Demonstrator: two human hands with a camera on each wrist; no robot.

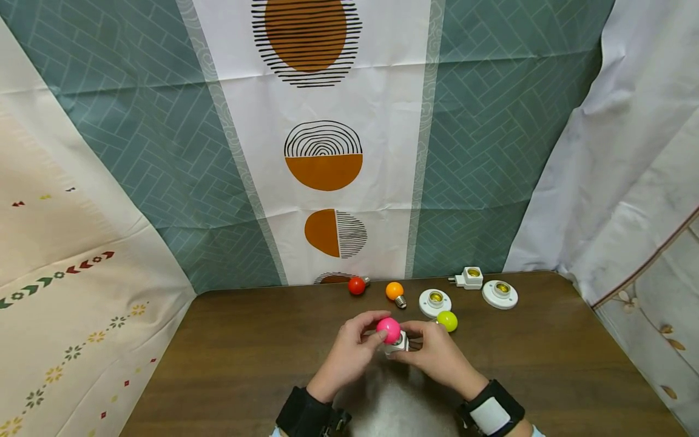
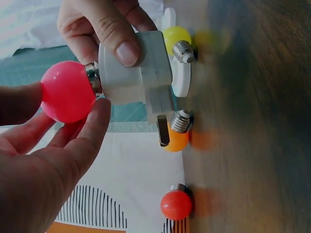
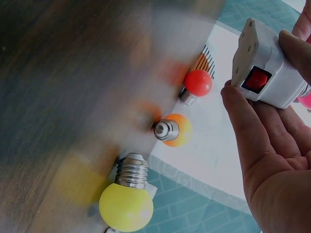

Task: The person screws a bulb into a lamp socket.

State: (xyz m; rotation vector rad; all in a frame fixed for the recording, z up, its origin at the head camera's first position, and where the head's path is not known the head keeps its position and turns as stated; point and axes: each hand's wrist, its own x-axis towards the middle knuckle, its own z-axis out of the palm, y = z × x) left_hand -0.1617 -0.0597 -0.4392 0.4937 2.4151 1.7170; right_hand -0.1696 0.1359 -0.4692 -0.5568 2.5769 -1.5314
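My left hand (image 1: 354, 345) pinches a pink light bulb (image 2: 68, 92) by its round glass, thumb on one side and fingers on the other. The bulb's metal base sits at the mouth of a white plug-in lamp socket (image 2: 131, 70); how deep the thread goes I cannot tell. My right hand (image 1: 434, 352) grips the socket's body between thumb and fingers, above the table. In the right wrist view a red switch (image 3: 256, 79) shows on the socket's side. A yellow-green bulb (image 1: 447, 321) lies just beyond my right hand.
Toward the table's back edge lie a red bulb (image 1: 357, 285) and an orange bulb (image 1: 394, 291). Two round white lamp holders (image 1: 435, 311) and another plug-in socket (image 1: 471, 278) stand at the back right. Patterned cloth (image 1: 338, 139) hangs behind the brown table (image 1: 246, 364).
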